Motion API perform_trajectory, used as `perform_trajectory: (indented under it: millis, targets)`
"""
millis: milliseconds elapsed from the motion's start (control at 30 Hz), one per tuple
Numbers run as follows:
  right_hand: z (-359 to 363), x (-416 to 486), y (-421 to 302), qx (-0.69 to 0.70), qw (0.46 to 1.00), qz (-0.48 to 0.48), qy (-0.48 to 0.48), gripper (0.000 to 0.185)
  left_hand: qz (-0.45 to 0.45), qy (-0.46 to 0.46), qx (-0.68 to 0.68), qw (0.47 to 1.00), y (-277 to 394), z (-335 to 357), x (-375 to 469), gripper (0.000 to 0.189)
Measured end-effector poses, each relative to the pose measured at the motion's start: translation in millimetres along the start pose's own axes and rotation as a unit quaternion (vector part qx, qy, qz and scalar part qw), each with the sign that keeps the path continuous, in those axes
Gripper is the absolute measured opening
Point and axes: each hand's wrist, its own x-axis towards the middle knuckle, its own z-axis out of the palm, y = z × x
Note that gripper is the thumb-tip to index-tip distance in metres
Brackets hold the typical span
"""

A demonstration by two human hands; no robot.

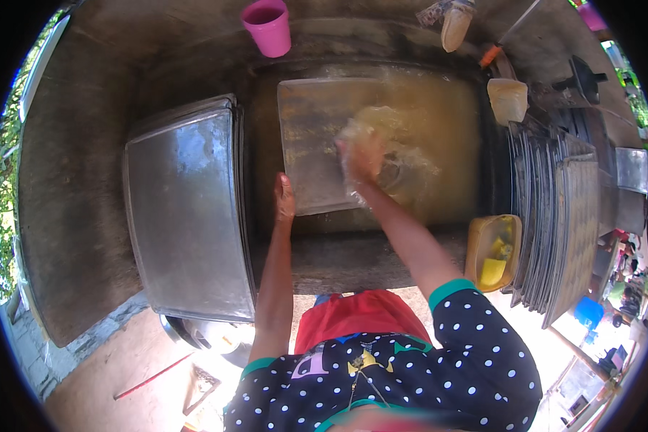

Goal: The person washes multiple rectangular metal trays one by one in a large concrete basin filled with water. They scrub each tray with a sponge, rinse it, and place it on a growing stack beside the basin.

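A flat metal tray (316, 156) leans half in the murky water of a dark basin (345, 254). My left hand (284, 197) holds its lower left edge, thumb raised and the other fingers mostly hidden. Over the tray's middle right, my right hand (364, 154) is blurred amid splashing water (405, 151). Whether that hand has a scrubber or cloth in it cannot be made out. The tray's right part disappears under the cloudy water.
A stack of metal trays (189, 216) lies left of the basin. Several dirty trays (575, 232) stand on edge at the right. Beside them is a yellowish plastic tub (472, 254) with a yellow sponge (491, 271). A pink bucket (270, 35) sits on the far ledge.
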Motion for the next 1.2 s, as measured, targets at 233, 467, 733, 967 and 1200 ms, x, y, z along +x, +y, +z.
perform_trajectory:
  millis: [233,467,733,967,1200]
  targets:
    - [-2.1,-38.6,-80.2,0.066,0.918,-0.373,0.115,0.030,-0.123,-0.034,-0.116,0.985,-2.2,-5.0,4.3,0.078]
    - [-7.1,-6.9,-65.6,0.022,0.866,-0.490,0.097,0.030,-0.102,-0.067,-0.074,0.990,16.5,-9.8,3.0,0.077]
    - [-5.9,-23.3,-74.7,0.023,0.899,-0.434,0.059,0.035,-0.037,0.015,-0.134,0.990,-4.6,7.0,10.9,0.076]
    - [-38.5,-73.7,79.0,0.056,0.880,-0.471,0.000,0.045,-0.195,0.035,-0.011,0.980,28.5,9.5,19.4,0.078]
    - [-0.7,5.6,221.1,0.110,0.988,0.026,-0.110,0.042,-0.070,0.131,0.178,0.973,51.3,10.0,6.6,0.068]
